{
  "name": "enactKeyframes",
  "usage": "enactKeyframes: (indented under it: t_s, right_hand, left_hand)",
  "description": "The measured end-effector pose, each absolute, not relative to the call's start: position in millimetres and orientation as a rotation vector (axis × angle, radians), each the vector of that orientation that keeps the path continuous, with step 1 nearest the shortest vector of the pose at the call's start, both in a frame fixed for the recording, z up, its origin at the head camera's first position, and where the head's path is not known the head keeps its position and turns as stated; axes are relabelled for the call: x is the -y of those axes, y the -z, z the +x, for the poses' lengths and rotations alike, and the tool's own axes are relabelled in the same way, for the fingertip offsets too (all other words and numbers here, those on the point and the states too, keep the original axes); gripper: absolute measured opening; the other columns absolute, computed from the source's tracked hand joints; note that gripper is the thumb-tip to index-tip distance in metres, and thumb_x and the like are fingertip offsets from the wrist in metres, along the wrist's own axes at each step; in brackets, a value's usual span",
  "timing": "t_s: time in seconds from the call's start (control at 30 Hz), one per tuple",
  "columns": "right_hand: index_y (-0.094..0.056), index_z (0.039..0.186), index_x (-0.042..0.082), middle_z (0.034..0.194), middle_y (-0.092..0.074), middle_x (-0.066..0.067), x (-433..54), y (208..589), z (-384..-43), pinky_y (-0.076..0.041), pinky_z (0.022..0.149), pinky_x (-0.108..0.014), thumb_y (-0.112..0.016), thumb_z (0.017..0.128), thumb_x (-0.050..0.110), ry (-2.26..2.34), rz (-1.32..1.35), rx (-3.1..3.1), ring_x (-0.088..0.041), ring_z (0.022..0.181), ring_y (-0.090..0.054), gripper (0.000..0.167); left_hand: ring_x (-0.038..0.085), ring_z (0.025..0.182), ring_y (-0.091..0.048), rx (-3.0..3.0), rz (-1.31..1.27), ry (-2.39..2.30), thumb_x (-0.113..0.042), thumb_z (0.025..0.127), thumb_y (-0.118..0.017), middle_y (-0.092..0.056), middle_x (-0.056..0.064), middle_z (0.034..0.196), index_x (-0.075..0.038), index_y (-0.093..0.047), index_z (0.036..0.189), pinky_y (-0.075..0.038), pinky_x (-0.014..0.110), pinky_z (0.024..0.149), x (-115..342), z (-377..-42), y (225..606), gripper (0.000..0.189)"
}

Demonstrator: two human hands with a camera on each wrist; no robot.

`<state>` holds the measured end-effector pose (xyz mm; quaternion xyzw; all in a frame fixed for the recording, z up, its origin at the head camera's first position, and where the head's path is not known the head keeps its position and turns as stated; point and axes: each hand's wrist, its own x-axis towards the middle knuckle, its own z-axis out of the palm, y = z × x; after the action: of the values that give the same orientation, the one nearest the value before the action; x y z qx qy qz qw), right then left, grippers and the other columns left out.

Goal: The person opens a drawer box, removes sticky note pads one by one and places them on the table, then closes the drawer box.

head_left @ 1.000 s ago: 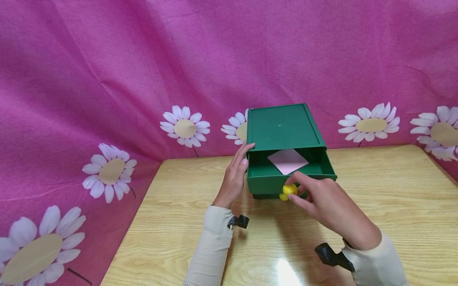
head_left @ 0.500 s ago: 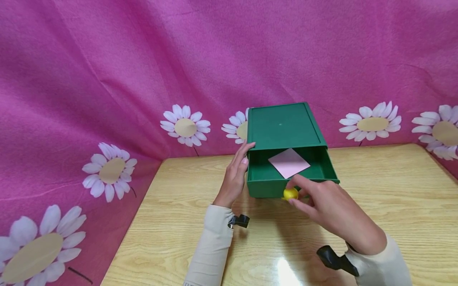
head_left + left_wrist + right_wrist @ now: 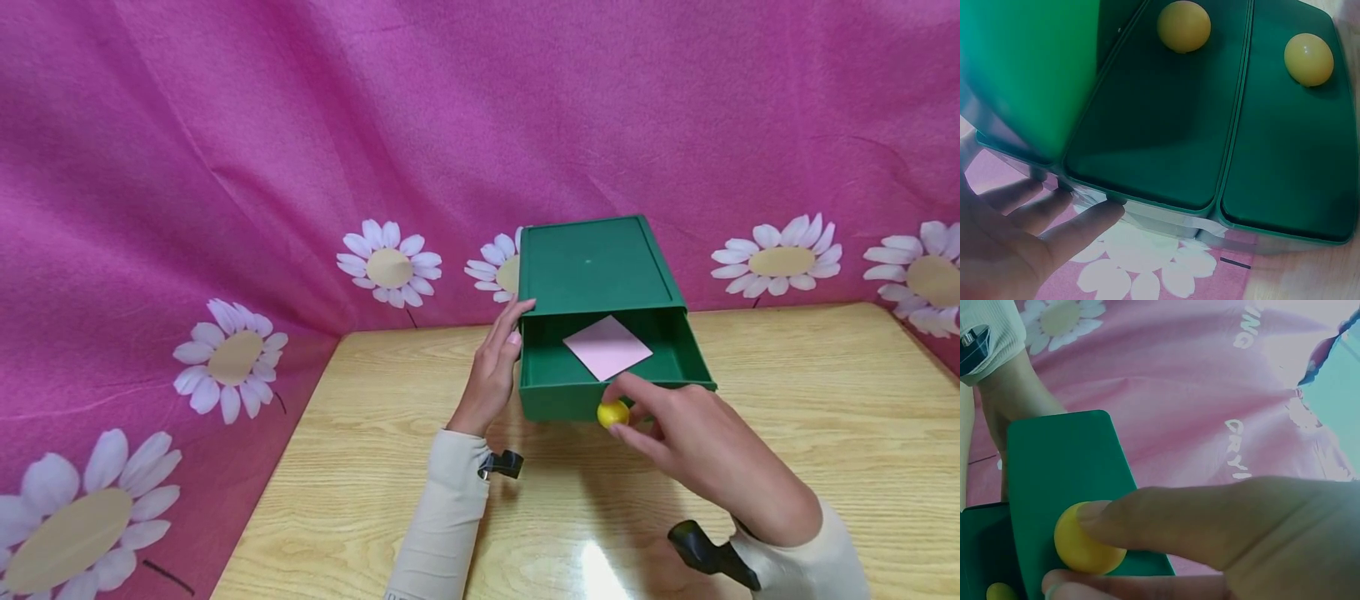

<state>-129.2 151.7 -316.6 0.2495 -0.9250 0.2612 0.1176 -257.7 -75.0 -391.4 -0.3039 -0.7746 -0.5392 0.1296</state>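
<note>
Apparently undergoing the drawer-opening step, the green drawer cabinet (image 3: 596,267) has its upper drawer (image 3: 551,403) partly out. Further opening likely calls for a level pull. The left hand (image 3: 486,379) touches the cabinet's side, fingers straight and spread; the right hand (image 3: 697,433) pinches the drawer's front yellow knob (image 3: 612,415).

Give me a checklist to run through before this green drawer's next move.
1. Fingers of the right hand pinch the yellow knob: ok.
2. Left hand rests against the left side of the green cabinet: ok.
3. Pink note lies inside the drawer: ok.
4. Note clear of the front wall: cannot tell; its near corner shows close by.
5. Two lower drawers shut: ok; they look flush in the left wrist view.
6. Drawer's rear end secure: cannot tell; the cabinet hides it.
</note>
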Motion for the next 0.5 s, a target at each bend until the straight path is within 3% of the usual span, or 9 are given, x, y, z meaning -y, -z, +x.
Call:
enactKeyframes:
  t_s: [0.5]
  right_hand:
    - [-0.059,0.096,0.025,0.071,-0.061,0.018,-150.8,313.1,-121.2,-0.047,0.056,-0.025,-0.078,0.082,0.016,-0.723,0.699,2.731,0.002,0.065,-0.058,0.025]
  left_hand:
    - [0.008,0.141,-0.026,2.264,-0.865,1.567,-0.035,0.104,-0.029,-0.021,-0.014,0.157,-0.036,-0.036,0.147,-0.044,0.045,0.099,74.7,-258.1,391.0,0.043]
